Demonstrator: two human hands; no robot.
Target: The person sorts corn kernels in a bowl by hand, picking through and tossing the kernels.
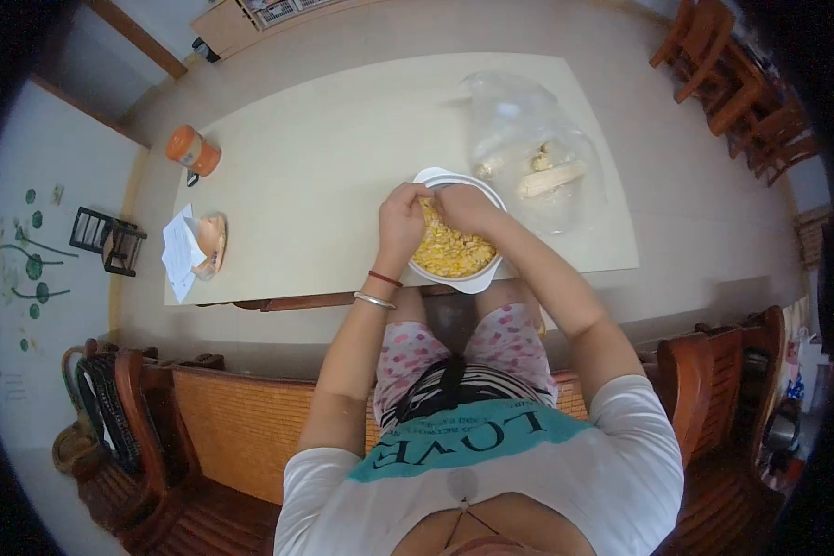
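Observation:
A white bowl (497, 269) with side handles stands at the table's near edge, and loose yellow corn kernels (452, 255) fill much of it. Over its left rim, my left hand (403, 221) is closed, fingers curled around an ear of corn (427, 211) that is mostly hidden. My right hand (466, 208) reaches in over the bowl from the right, its fingers bent in and closed against the same ear. Its fingertips are largely out of sight. To the right of the bowl, pale corn cobs (551, 179) lie in a clear plastic bag (510, 107).
The cream table (324, 167) spreads in front of me. An orange-lidded jar (193, 150) stands at its far left, with white papers (183, 252) and an orange packet (212, 246) nearer. A wooden bench (222, 417) is behind me; wooden chairs (704, 46) stand far right.

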